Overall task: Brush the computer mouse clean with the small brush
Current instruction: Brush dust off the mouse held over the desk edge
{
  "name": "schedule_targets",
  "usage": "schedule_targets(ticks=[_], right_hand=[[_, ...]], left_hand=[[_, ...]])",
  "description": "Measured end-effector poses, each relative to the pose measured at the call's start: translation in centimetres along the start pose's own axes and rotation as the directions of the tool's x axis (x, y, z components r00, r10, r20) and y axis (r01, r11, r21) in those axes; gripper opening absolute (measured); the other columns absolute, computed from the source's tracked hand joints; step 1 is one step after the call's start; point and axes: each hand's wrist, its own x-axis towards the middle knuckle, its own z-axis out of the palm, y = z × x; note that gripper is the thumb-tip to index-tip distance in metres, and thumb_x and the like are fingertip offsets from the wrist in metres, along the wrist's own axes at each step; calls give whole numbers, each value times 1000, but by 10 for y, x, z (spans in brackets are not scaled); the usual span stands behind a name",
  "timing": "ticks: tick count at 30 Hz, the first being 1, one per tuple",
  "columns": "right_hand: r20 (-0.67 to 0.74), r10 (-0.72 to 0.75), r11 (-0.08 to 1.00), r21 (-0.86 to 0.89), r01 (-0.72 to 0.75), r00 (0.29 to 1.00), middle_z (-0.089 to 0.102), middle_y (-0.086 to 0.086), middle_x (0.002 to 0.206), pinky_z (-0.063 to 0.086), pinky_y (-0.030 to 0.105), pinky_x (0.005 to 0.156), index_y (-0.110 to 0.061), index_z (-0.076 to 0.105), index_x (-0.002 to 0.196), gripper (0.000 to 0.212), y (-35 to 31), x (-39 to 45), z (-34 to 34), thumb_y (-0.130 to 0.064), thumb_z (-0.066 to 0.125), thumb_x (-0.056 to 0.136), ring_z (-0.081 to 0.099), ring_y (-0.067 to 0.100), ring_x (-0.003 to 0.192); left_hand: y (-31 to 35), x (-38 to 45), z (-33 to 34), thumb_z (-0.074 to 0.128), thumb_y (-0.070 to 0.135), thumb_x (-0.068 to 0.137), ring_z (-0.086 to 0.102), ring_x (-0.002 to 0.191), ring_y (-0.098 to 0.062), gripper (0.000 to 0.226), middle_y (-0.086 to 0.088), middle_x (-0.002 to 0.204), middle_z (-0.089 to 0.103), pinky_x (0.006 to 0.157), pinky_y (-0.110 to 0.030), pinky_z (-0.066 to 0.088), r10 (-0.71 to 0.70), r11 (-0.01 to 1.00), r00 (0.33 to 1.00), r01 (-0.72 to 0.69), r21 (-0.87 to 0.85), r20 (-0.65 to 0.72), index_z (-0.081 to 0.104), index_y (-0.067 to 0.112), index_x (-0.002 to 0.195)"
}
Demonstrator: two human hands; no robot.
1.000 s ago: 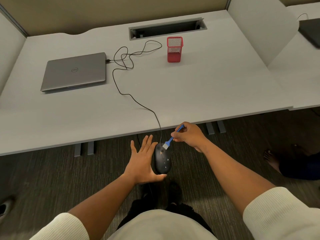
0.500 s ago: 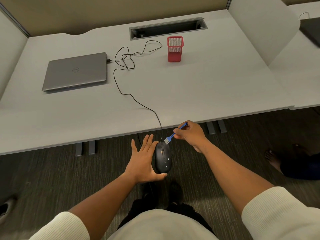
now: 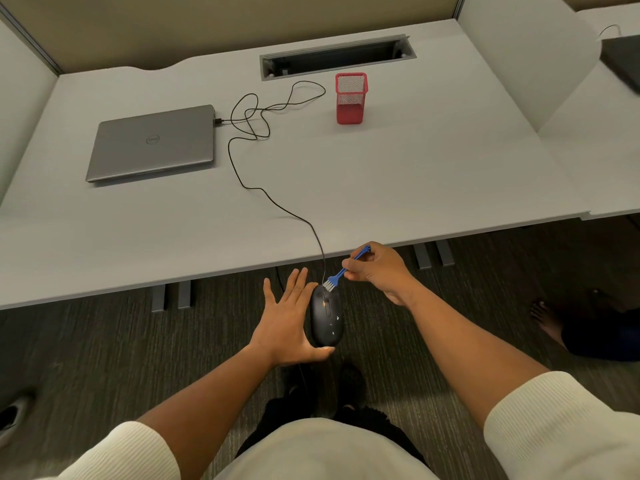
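The black oval corded computer mouse (image 3: 326, 319) is held in the air just in front of the pale grey table (image 3: 415, 174), above the carpet. The left hand (image 3: 290, 322) supports it with fingers straight and thumb under its near end. The right hand (image 3: 375, 268) pinches the small blue plastic brush (image 3: 341, 273), whose white bristles touch the mouse's front end beside its cable (image 3: 277, 206)

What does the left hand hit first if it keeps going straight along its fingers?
Probably the near edge of the desk: the left hand has straight fingers aimed there, mouse alongside. Depth is unclear; it may pass beneath.
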Motion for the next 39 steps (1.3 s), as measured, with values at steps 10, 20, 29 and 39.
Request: schedule_targets(ticks=[10,20,29,39], right_hand=[[-45,-2,998,-56,-1,999,69,12,99,59,20,67,-8,64,100,23,3,5,-4,-8,78,82,74,15,84],[-38,38,999,5,-38,999,69,15,101,60,23,72,-5,65,102,25,5,7,-21,-4,79,81,74,18,86],[51,101,986,-142,-93,994,70,17,104,62,30,77,-5,64,102,26,17,1,-22,-3,79,80,75,21,89],[233,136,983,-155,-102,963,72,17,95,61,29,74,-2,67,98,26,12,-10,-23,0,81,77,76,26,88]], left_hand=[[0,1,1,50,97,61,-20,153,-18,129,-5,169,-5,116,-65,-19,3,1000,1000,-3,-1,0,15,20,158],[-5,1,5,48,98,60,-22,152,-15,130,-4,169,-6,116,-63,-19,0,1000,1000,0,-20,5,13,21,158],[-2,1,4,50,96,61,-19,153,-17,128,-5,169,-5,117,-66,-16,-13,999,1000,15,-43,26,16,20,159],[2,9,7,52,95,60,-19,152,-17,129,-6,169,-3,116,-65,-17,-31,997,999,32,-68,16,17,20,158]])
